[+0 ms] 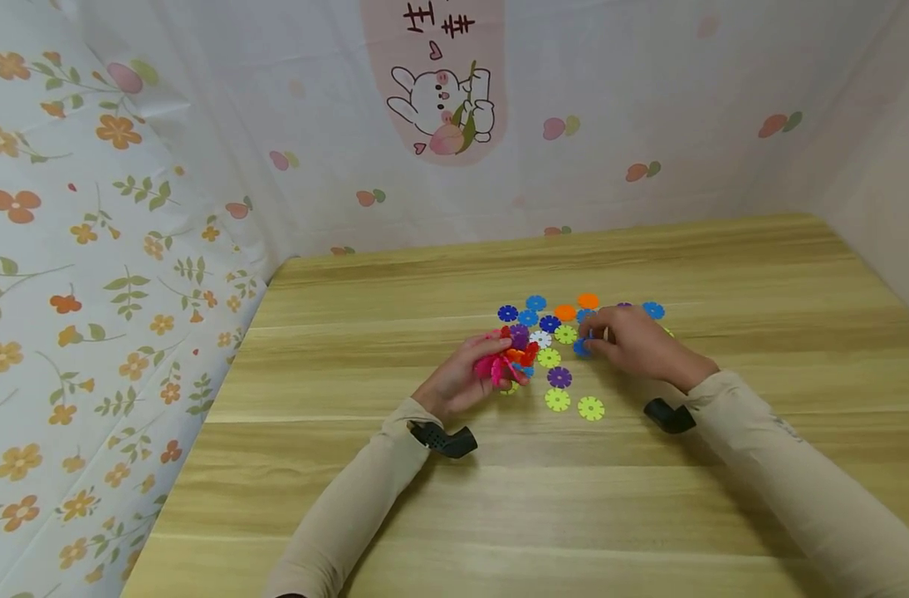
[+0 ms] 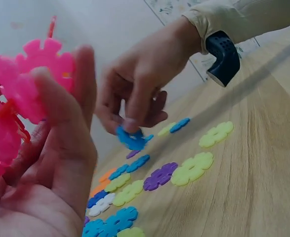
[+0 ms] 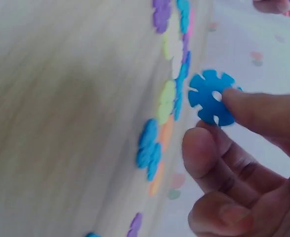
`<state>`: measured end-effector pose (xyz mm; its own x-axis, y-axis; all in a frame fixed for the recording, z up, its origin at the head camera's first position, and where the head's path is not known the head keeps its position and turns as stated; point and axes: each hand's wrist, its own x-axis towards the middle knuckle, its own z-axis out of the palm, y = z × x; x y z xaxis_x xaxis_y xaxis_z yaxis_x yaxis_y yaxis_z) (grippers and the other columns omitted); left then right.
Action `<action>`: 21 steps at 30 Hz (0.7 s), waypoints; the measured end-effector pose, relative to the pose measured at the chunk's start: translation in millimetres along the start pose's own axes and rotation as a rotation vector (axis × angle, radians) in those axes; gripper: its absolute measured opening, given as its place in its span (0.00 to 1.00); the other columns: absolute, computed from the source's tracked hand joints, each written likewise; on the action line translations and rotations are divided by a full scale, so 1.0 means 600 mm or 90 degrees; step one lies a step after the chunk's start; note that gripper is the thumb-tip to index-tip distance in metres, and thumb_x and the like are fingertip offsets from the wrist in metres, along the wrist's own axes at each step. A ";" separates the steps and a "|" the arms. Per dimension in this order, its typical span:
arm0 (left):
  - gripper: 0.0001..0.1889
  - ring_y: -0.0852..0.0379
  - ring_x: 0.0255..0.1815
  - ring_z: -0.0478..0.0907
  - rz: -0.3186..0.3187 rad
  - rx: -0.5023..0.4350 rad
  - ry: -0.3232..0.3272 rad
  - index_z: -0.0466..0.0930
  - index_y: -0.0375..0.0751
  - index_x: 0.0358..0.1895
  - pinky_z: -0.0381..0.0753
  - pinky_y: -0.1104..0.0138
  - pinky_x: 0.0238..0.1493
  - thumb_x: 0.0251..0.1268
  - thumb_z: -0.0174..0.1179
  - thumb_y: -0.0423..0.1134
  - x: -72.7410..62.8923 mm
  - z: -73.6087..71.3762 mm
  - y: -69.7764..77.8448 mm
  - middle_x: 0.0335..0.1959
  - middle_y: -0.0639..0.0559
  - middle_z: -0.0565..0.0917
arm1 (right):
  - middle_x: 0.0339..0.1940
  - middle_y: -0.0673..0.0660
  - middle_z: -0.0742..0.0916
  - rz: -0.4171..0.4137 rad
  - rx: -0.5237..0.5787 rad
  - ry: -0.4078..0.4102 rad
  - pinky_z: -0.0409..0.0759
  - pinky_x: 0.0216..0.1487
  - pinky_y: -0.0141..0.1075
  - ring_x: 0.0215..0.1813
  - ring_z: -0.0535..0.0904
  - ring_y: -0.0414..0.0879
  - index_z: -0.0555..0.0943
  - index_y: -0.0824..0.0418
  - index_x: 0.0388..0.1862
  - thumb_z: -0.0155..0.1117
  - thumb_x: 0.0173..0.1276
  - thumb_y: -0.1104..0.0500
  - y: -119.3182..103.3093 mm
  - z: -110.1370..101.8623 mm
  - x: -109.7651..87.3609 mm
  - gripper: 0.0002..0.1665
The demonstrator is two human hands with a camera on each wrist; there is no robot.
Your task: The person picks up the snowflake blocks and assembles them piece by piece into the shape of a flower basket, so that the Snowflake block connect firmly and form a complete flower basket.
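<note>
My left hand (image 1: pixel 460 378) holds a cluster of interlocked snowflake discs (image 1: pixel 490 368), mostly pink with red, orange and purple ones; fingers hide part of it. In the left wrist view, pink discs (image 2: pixel 38 89) stand at angles to one another beside the thumb. Between thumb and fingers, my right hand (image 1: pixel 641 345) pinches a blue snowflake disc (image 3: pixel 206 104) with slots round its rim and a hole in its middle. In the left wrist view this blue disc (image 2: pixel 130 139) is held above the tabletop. It is apart from the cluster.
Several loose discs lie flat on the wooden table (image 1: pixel 394 515) around and between the hands, among them a purple one (image 1: pixel 559 377), a yellow-green one (image 1: pixel 591 408), an orange one (image 1: pixel 588 301) and a white one (image 1: pixel 541 340). A printed curtain (image 1: pixel 312 100) hangs behind the table.
</note>
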<state>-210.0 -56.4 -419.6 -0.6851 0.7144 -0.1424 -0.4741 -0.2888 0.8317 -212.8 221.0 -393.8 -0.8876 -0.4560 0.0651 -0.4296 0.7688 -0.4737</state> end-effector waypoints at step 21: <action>0.09 0.60 0.29 0.88 -0.006 0.035 -0.020 0.74 0.43 0.45 0.79 0.78 0.24 0.78 0.42 0.37 0.004 -0.003 0.000 0.36 0.52 0.90 | 0.27 0.62 0.87 0.026 0.272 0.053 0.76 0.22 0.35 0.21 0.80 0.54 0.79 0.64 0.49 0.62 0.73 0.64 -0.099 -0.001 0.011 0.09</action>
<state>-212.7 -55.7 -421.2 -0.6632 0.7363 -0.1341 -0.4488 -0.2479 0.8586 -193.1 172.6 -365.0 -0.9207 -0.3769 0.1011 -0.3017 0.5233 -0.7969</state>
